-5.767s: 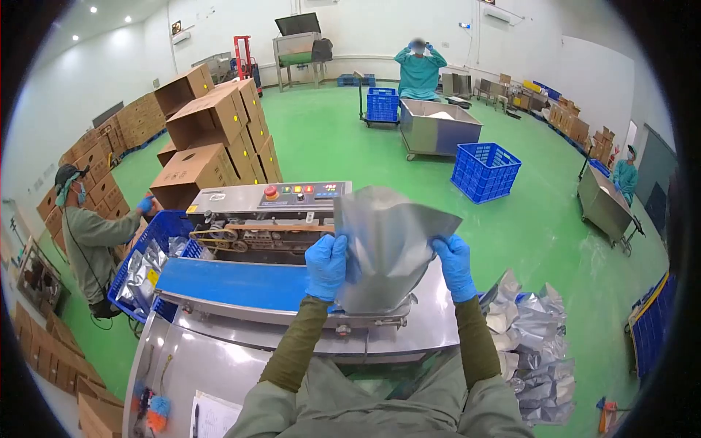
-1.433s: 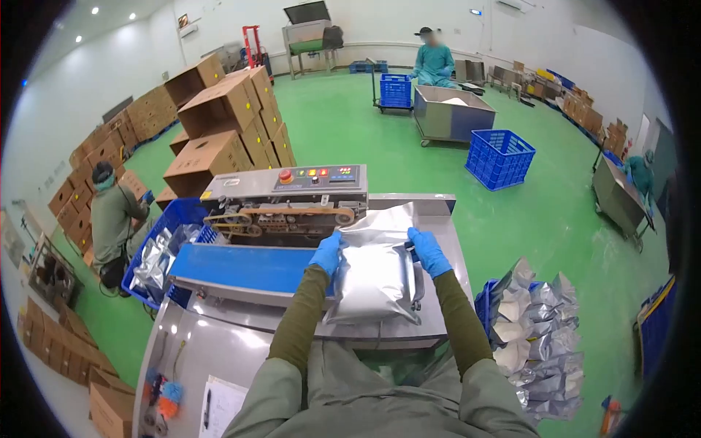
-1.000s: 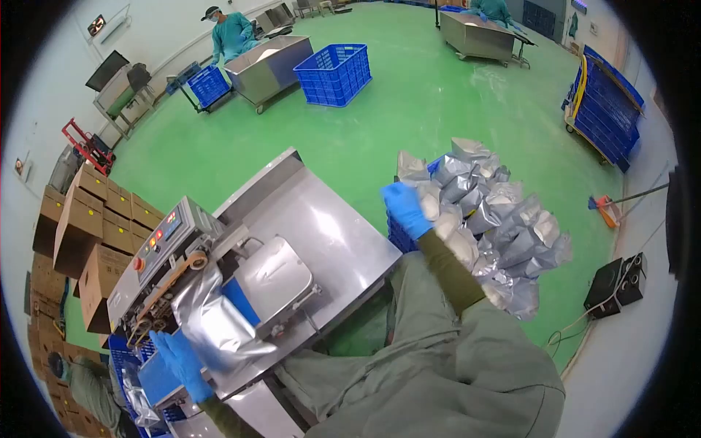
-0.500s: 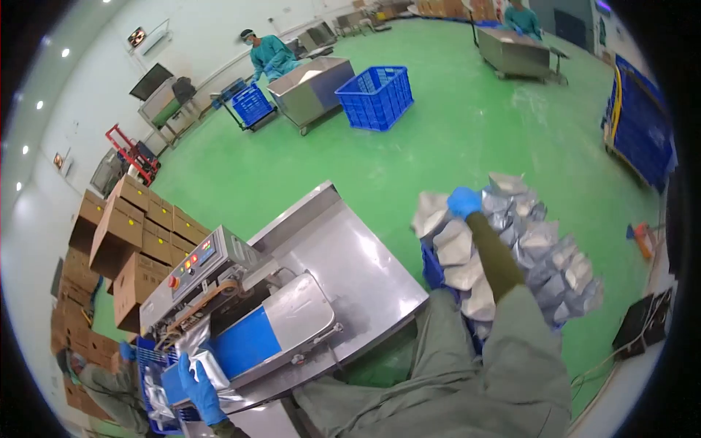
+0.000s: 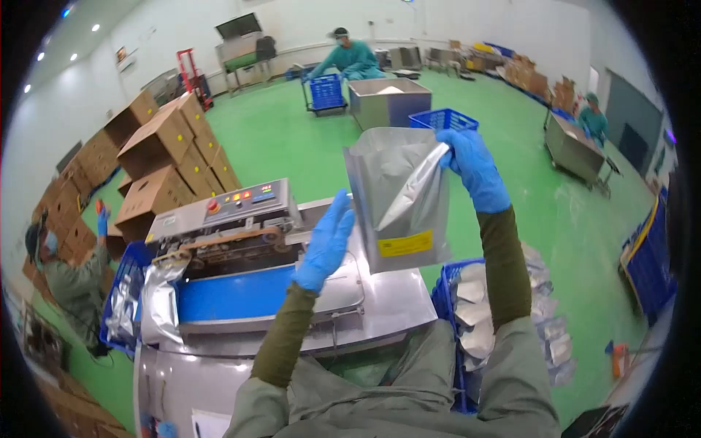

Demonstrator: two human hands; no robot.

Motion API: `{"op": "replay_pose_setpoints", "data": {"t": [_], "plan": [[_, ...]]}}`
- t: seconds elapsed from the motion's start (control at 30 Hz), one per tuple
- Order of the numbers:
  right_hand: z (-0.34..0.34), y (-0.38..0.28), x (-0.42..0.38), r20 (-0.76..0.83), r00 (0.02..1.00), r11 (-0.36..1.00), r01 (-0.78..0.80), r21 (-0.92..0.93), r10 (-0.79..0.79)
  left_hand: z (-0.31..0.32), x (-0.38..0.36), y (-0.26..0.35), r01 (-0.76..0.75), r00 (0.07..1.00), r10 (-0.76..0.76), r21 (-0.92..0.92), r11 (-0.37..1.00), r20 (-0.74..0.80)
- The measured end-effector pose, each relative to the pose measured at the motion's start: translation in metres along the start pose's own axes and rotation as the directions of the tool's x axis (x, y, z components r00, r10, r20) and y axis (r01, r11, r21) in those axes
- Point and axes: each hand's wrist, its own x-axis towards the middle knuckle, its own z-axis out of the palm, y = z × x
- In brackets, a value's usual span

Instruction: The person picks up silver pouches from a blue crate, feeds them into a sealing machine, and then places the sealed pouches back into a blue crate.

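A silver foil pouch (image 5: 369, 219) with a yellow label hangs upright in front of me, its upper right corner folded over. My right hand (image 5: 476, 171), blue-gloved, is closed on that corner. Just left of the pouch, my gloved left hand (image 5: 325, 244) is raised and open, fingers stretched upward, apparently holding nothing. Below it lies the blue belt (image 5: 237, 293) of a steel band sealing machine (image 5: 244, 203) with lit displays and a red button. Another foil pouch (image 5: 161, 303) rests at the belt's left end. By my right leg, several filled pouches (image 5: 476, 315) stand in a blue crate (image 5: 444, 296).
Left of the machine is a blue crate (image 5: 131, 263) of foil pouches, and a co-worker (image 5: 73, 285) beside it. Stacked cardboard boxes (image 5: 157, 193) rise behind. Farther back, people work at steel tubs (image 5: 387, 106). A blue cart (image 5: 650, 255) stands right.
My right hand has come up from the pouches on the right, bringing one in front of me. The left hand has left the belt's left end and risen towards it. My view has turned left.
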Motion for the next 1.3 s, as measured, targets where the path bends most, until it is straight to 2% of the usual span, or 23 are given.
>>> {"op": "replay_pose_setpoints", "data": {"t": [0.03,0.1,0.13,0.2,0.27,0.37,0.43,0.5,0.57,0.6,0.67,0.7,0.77,0.8,0.87,0.9,0.97,1.0,1.07,1.1,1.17,1.23,1.3], "plan": [[0.011,-0.002,-0.006,0.032,0.999,1.000,0.014,0.001,-0.014,-0.003,0.000,0.011,-0.002,0.999,0.002,0.003,1.000,-0.035],[0.026,0.002,-0.018,0.231,0.958,0.981,-0.144,-0.130,0.172,-0.016,-0.004,0.028,0.102,0.987,-0.085,0.127,0.987,-0.138],[0.041,0.000,-0.036,0.231,0.967,0.993,-0.113,0.015,0.107,-0.026,-0.012,0.023,0.109,0.984,-0.088,0.131,0.985,-0.155],[0.030,0.014,-0.051,0.290,0.945,0.981,-0.180,0.078,0.151,-0.048,-0.033,0.002,0.273,0.919,-0.238,0.072,0.959,-0.313],[0.044,0.034,-0.067,0.350,0.919,0.961,-0.240,0.136,0.180,-0.064,-0.041,-0.008,0.264,0.909,-0.231,0.050,0.963,-0.348],[0.076,0.078,-0.096,0.384,0.921,0.997,-0.075,0.019,0.062,-0.070,-0.042,-0.008,0.202,0.923,-0.153,0.105,0.974,-0.352],[0.079,0.100,-0.099,0.537,0.826,0.969,-0.240,0.062,0.171,-0.068,-0.037,-0.009,-0.016,0.945,-0.054,-0.212,0.977,-0.322],[0.072,0.104,-0.095,0.525,0.834,0.977,-0.214,0.020,0.172,-0.072,-0.035,-0.008,0.032,0.957,-0.073,-0.147,0.989,-0.281],[0.068,0.103,-0.095,0.533,0.816,0.924,-0.351,0.151,0.223,-0.074,-0.039,-0.008,0.215,0.972,-0.205,0.083,0.973,-0.114],[0.064,0.106,-0.093,0.539,0.814,0.924,-0.349,0.153,0.218,-0.073,-0.040,-0.015,0.102,0.989,-0.075,0.208,0.973,-0.130],[0.055,0.117,-0.091,0.492,0.808,0.916,-0.398,0.051,0.324,-0.077,-0.041,-0.006,0.092,0.990,-0.063,0.247,0.965,-0.124],[0.057,0.113,-0.095,0.492,0.809,0.917,-0.396,0.051,0.322,-0.078,-0.042,-0.003,0.083,0.992,-0.054,0.279,0.957,-0.112],[0.069,0.100,-0.099,0.308,0.938,0.957,-0.221,0.186,0.157,-0.080,-0.052,-0.006,0.071,0.974,-0.005,0.284,0.956,-0.226],[0.074,0.098,-0.099,0.304,0.941,0.958,-0.213,0.190,0.149,-0.083,-0.059,-0.004,0.083,0.952,-0.002,0.253,0.964,-0.306],[0.084,0.097,-0.104,0.266,0.956,0.984,0.080,0.161,-0.121,-0.084,-0.076,-0.022,0.080,0.895,0.002,0.165,0.983,-0.447],[0.085,0.099,-0.107,0.270,0.957,0.984,0.068,0.162,-0.111,-0.088,-0.079,-0.019,0.092,0.894,-0.007,0.167,0.982,-0.447],[0.089,0.103,-0.105,0.313,0.948,0.964,-0.130,0.231,0.053,-0.101,-0.075,-0.002,0.213,0.938,-0.166,0.128,0.969,-0.305],[0.090,0.102,-0.103,0.326,0.944,0.962,-0.134,0.236,0.052,-0.099,-0.067,0.012,0.219,0.933,-0.168,0.134,0.966,-0.317],[0.090,0.100,-0.105,0.442,0.895,0.954,-0.184,0.236,0.064,-0.092,-0.048,0.035,-0.069,0.953,0.028,-0.127,0.989,-0.303],[0.090,0.103,-0.105,0.445,0.893,0.952,-0.189,0.241,0.064,-0.096,-0.042,0.031,-0.066,0.952,0.026,-0.121,0.991,-0.304],[0.087,0.111,-0.104,0.494,0.866,0.997,-0.079,-0.011,0.075,-0.099,-0.033,0.020,0.119,0.990,-0.116,-0.033,0.992,0.083],[0.086,0.107,-0.107,0.425,0.901,0.996,-0.088,-0.020,0.088,-0.103,-0.031,0.020,0.166,0.977,-0.175,0.081,0.983,0.121],[0.086,0.114,-0.108,0.348,0.932,0.995,-0.094,-0.021,0.096,-0.110,-0.038,0.003,0.393,0.919,-0.387,-0.129,0.910,0.076]]}}
